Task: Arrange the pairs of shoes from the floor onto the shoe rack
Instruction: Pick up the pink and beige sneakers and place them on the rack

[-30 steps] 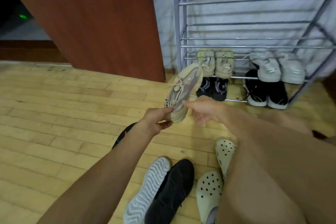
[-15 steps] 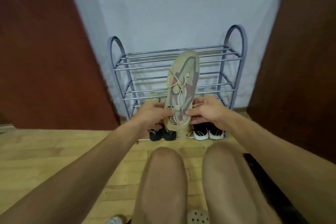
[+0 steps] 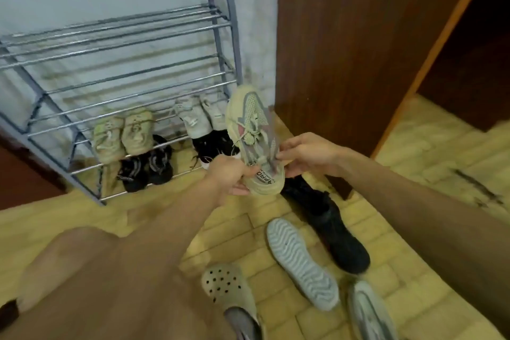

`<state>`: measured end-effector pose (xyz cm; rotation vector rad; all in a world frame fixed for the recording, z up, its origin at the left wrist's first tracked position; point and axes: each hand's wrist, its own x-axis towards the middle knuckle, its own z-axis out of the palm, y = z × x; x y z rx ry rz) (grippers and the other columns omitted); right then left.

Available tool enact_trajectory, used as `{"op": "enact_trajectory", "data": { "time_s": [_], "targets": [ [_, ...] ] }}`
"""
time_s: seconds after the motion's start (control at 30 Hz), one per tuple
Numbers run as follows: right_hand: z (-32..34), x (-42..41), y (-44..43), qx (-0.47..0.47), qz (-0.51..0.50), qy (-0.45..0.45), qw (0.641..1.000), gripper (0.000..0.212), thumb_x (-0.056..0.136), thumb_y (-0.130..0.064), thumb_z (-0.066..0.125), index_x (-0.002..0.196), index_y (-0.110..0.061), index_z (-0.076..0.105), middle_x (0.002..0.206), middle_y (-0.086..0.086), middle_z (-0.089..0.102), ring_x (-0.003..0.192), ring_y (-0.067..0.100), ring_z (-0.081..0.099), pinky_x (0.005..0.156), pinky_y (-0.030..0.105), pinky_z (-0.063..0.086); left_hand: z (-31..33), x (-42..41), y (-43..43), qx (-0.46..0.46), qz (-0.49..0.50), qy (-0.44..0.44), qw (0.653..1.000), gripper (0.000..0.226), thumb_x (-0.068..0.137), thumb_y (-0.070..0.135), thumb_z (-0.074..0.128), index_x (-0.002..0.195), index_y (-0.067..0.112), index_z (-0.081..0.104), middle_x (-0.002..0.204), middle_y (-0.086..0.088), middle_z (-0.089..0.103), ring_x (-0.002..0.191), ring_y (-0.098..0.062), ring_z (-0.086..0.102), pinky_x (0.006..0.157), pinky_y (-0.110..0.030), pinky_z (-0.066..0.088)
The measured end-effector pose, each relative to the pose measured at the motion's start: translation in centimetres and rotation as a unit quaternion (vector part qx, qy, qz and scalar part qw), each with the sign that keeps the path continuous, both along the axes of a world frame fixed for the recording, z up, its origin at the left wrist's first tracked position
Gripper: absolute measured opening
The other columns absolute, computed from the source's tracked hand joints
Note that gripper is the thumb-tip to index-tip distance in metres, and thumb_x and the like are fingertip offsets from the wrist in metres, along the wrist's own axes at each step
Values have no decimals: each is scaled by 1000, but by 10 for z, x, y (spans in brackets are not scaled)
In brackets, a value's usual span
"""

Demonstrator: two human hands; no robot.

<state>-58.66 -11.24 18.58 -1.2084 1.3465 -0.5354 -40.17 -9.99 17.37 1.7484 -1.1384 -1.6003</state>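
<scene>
I hold a beige sneaker [image 3: 254, 135] with grey and pink panels in the air, toe pointing up and away. My left hand [image 3: 230, 176] grips its heel from the left, and my right hand [image 3: 306, 154] pinches its collar from the right. The grey metal shoe rack [image 3: 118, 63] stands against the wall at the left. Its lower shelves carry a beige pair [image 3: 124, 134], a pale grey pair [image 3: 201, 116] and two black pairs [image 3: 146, 167]. On the floor lie a black shoe [image 3: 331, 226], an overturned shoe with a grey ribbed sole [image 3: 300, 259] and a grey sneaker [image 3: 369, 312].
A dark wooden cabinet [image 3: 353, 44] stands right of the rack, with an open doorway further right. A beige perforated clog [image 3: 229, 292] is on my foot at the bottom centre. My bare knee [image 3: 91, 279] fills the lower left. The floor is yellow wood parquet [image 3: 430, 174].
The view has swung to the right and down, so the rack now sits at the left. The sneaker stays in both hands, now in front of the rack's right end.
</scene>
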Motion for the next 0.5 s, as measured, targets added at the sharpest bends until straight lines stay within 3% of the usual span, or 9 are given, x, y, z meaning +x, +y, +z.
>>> {"op": "enact_trajectory", "data": {
  "time_s": [0.1,0.2,0.3,0.4,0.5],
  "targets": [
    [-29,-32,17,22,-68,-2,997,22,92,-16,62,112,-6,65,106,4,70,80,16,72,65,22,60,-33,-33,8,25,9,3,1000,39,90,16,65,123,-4,55,121,-19,63,97,-35,66,86,-43,56],
    [-74,-64,36,60,-137,6,989,34,93,-17,61,123,-2,58,115,14,67,93,27,71,74,31,61,-69,-55,26,57,-14,-1,998,32,92,12,61,118,-6,57,121,-22,62,98,-35,63,75,-39,57],
    [-123,-90,67,101,-172,64,978,24,92,-16,61,114,-5,61,108,14,68,85,23,69,75,33,60,-92,-70,43,79,-59,-18,995,34,89,11,65,116,-8,58,119,-23,63,100,-38,65,69,-37,58],
    [-170,-108,106,168,-195,131,957,27,90,-18,61,109,0,65,99,15,69,84,25,69,80,37,60,-102,-83,60,90,-119,-46,988,37,85,15,70,117,-2,60,116,-19,65,94,-34,67,53,-27,57],
    [-197,-121,136,203,-240,144,938,31,90,-17,62,112,4,63,100,17,65,86,27,64,72,35,60,-109,-93,69,97,-182,-60,977,32,83,14,72,112,4,64,114,-13,68,95,-32,68,56,-29,59]
  ]
}}
